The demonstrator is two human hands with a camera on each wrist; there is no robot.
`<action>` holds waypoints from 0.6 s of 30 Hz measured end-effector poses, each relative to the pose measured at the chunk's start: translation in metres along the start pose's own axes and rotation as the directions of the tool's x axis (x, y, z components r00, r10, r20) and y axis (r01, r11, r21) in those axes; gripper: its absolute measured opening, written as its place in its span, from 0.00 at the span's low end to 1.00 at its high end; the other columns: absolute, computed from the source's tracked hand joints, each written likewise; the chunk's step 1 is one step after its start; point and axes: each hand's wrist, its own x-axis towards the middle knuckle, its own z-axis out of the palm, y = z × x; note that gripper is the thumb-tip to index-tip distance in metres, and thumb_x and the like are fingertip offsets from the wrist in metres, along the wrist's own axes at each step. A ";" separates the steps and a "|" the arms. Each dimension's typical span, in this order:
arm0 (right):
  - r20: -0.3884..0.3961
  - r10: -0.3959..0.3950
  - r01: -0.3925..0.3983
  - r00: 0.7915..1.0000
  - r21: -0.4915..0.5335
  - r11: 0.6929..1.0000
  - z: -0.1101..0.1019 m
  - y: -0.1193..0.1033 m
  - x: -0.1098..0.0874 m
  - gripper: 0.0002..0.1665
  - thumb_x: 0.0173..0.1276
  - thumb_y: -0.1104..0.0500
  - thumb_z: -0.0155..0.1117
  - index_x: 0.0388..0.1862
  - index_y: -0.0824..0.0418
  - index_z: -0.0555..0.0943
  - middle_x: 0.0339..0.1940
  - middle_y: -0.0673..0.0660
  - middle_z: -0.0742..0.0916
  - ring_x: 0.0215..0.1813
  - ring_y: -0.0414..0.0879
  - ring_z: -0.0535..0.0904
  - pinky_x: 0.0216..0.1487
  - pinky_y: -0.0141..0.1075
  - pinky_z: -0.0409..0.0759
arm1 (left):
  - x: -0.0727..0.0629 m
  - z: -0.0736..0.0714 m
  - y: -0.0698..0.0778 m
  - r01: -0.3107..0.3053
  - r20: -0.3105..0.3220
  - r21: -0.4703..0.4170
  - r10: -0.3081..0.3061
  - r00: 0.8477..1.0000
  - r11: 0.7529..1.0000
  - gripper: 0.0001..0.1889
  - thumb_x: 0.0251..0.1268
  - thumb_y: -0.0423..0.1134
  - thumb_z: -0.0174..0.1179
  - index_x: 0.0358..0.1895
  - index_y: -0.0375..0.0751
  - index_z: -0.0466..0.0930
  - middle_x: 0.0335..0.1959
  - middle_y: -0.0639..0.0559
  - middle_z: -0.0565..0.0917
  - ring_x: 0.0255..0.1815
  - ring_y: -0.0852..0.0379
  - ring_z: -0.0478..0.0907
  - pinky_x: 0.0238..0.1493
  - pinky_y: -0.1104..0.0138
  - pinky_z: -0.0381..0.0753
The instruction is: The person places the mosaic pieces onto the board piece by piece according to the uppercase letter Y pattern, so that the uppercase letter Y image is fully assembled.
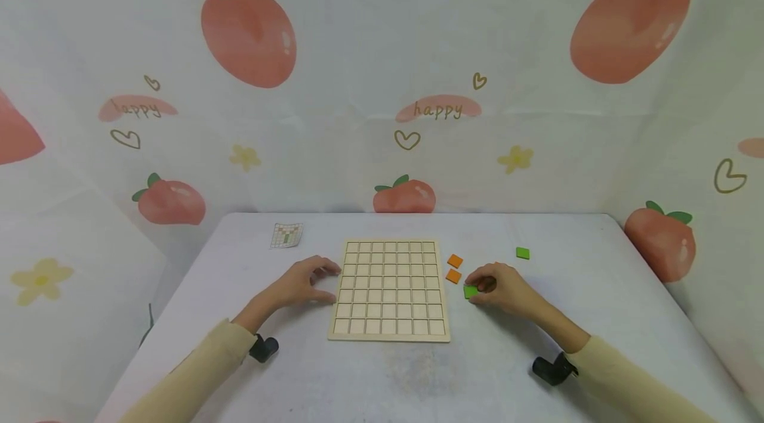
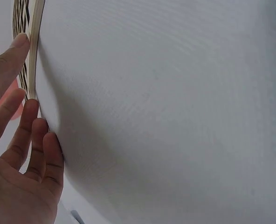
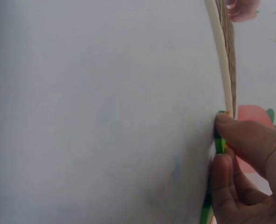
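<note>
A pale wooden board (image 1: 389, 337) with a raised square grid lies in the middle of the table. Along its left edge rests my left hand (image 1: 303, 282), thumb and fingers spread; in the left wrist view its fingertips (image 2: 31, 105) meet the board's rim. To the right of the board, my right hand (image 1: 507, 287) pinches a green square tile (image 1: 469, 292) at the table surface. The right wrist view shows that tile (image 3: 219, 143) between thumb and fingers. Two orange square tiles (image 1: 455, 260) lie between the board and my right hand.
Another green tile (image 1: 522, 253) lies farther back on the right. A small paper card (image 1: 287, 235) printed with a coloured grid pattern lies at the back left of the white table (image 1: 597, 317). Behind stands a fruit-patterned cloth (image 1: 346, 78).
</note>
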 end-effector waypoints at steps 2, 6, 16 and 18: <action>0.005 -0.005 0.005 1.000 -0.006 1.000 -0.001 -0.001 0.001 0.15 0.56 0.65 0.80 0.43 0.63 0.88 0.35 0.48 0.84 0.38 0.44 0.79 0.40 0.36 0.80 | 0.000 0.000 0.000 0.000 0.002 0.000 0.000 1.000 1.000 0.29 0.52 0.41 0.79 0.58 0.39 0.80 0.55 0.49 0.81 0.54 0.47 0.77 0.55 0.52 0.76; 0.023 -0.027 0.027 0.999 -0.009 1.000 -0.003 -0.003 0.003 0.14 0.57 0.66 0.79 0.42 0.64 0.87 0.34 0.48 0.84 0.36 0.43 0.79 0.39 0.36 0.80 | 0.001 0.000 -0.001 -0.007 0.010 0.002 0.007 1.000 1.000 0.28 0.53 0.40 0.79 0.58 0.39 0.80 0.54 0.49 0.81 0.54 0.47 0.77 0.54 0.52 0.76; 0.076 -0.025 0.026 0.997 -0.020 0.999 -0.001 -0.001 0.011 0.12 0.59 0.66 0.77 0.41 0.62 0.87 0.33 0.47 0.84 0.35 0.42 0.78 0.37 0.35 0.80 | 0.003 0.000 0.000 0.010 0.029 0.015 -0.011 1.000 1.000 0.29 0.53 0.40 0.79 0.59 0.40 0.79 0.55 0.49 0.80 0.55 0.47 0.76 0.56 0.52 0.75; 0.071 -0.026 0.026 0.997 -0.008 1.000 -0.001 -0.001 0.013 0.12 0.58 0.67 0.76 0.42 0.62 0.87 0.34 0.47 0.84 0.36 0.43 0.78 0.37 0.36 0.80 | 0.003 0.000 0.000 0.011 0.029 0.016 -0.011 1.000 1.000 0.29 0.53 0.40 0.79 0.59 0.40 0.79 0.56 0.49 0.80 0.55 0.47 0.76 0.56 0.52 0.75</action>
